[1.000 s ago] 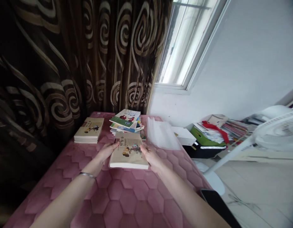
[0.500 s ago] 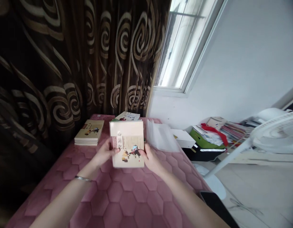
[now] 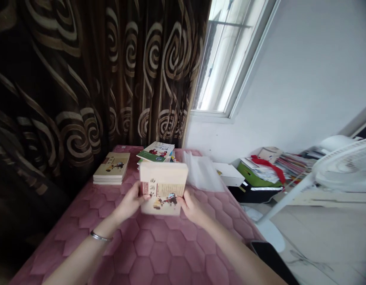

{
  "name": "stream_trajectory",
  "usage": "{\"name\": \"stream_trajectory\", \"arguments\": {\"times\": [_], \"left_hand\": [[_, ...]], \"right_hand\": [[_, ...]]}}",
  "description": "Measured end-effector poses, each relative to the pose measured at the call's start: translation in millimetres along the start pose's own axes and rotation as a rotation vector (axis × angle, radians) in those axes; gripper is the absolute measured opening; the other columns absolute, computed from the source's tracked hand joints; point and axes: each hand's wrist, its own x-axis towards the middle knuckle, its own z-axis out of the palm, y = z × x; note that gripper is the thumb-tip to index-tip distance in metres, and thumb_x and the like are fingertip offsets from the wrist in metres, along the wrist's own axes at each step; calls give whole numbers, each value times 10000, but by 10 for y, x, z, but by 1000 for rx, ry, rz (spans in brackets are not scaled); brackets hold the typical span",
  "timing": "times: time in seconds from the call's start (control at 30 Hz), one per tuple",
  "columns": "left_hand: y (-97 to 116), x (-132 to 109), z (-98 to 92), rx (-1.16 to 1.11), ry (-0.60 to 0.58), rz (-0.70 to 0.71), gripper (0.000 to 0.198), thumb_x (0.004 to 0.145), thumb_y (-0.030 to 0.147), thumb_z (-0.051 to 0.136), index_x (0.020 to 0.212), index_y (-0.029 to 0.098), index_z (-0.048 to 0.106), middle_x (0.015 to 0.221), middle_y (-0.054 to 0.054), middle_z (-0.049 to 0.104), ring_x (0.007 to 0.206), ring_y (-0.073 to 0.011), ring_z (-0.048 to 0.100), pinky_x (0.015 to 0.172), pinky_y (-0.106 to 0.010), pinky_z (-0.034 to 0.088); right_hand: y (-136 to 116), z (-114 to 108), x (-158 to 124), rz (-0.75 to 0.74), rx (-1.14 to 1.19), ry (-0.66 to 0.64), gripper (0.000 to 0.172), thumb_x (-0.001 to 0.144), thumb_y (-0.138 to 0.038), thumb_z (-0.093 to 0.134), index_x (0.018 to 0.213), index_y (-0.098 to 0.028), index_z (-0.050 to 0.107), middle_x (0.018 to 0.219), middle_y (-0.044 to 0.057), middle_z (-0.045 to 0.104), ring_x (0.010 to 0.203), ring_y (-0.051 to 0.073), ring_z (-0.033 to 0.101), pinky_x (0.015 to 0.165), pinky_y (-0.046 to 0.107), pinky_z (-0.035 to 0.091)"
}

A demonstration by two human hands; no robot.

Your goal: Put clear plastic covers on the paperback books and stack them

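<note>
A cream-coloured book (image 3: pixel 162 174) with dark Chinese characters and a small painted figure scene faces me, held up over the pink quilted surface. My left hand (image 3: pixel 134 201) grips its left edge, thumb on the cover. On the opposite edge my right hand (image 3: pixel 191 205) is closed the same way, thumb in front and fingers hidden behind. Back left lies a stack of similar cream books (image 3: pixel 111 168). Behind the held book rests a green and white book (image 3: pixel 157 151) on other books, partly covered. Clear plastic sleeves (image 3: pixel 203 172) lie to the right of my right hand.
A patterned brown curtain (image 3: pixel 135 79) hangs behind the pink quilted surface (image 3: pixel 159 253). To the right are a white box (image 3: pixel 229 174), a black and green bin of papers (image 3: pixel 254 190) and a white fan (image 3: pixel 278 204). A dark flat object (image 3: pixel 269 257) lies at the lower right edge.
Both hands have lowered the book slightly and moved it a little right, its top tilting away from me. More of the green and white book behind now shows.
</note>
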Motion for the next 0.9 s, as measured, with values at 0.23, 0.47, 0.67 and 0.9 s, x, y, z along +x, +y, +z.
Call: {"name": "stream_trajectory", "arguments": {"times": [0.23,0.47,0.67,0.9], "left_hand": [[-341,-35,350,109,36,-341,531,754,222,630,1250,123,470,1357,-157,515,1296,-271,435,1075,-353,336],[-528,-49,573,126,228,-533,695,702,116,652,1335,97,366,1372,-252,465,1306,-352,416,1060,-405,328],[-344,-65,359,-146,239,-632,421,711,210,689,1089,96,544,1110,-211,669,983,-281,667,779,-343,550],[-44,-428,-8,-538,294,-652,491,648,116,701,1115,202,576,1069,-67,713,892,-216,697,713,-306,572]], "right_hand": [[98,315,-136,387,278,-255,379,918,-403,351,1038,-174,628,1061,93,689,1035,227,617,876,296,444],[254,483,-83,501,420,-417,460,915,-479,333,953,-176,677,916,77,731,860,213,682,720,272,490],[251,539,-54,475,383,-274,514,880,-576,388,933,-161,687,958,112,726,957,237,663,778,277,479],[-101,603,158,386,259,-175,504,908,-539,329,1004,-183,672,997,116,720,977,238,661,779,285,492]]}}
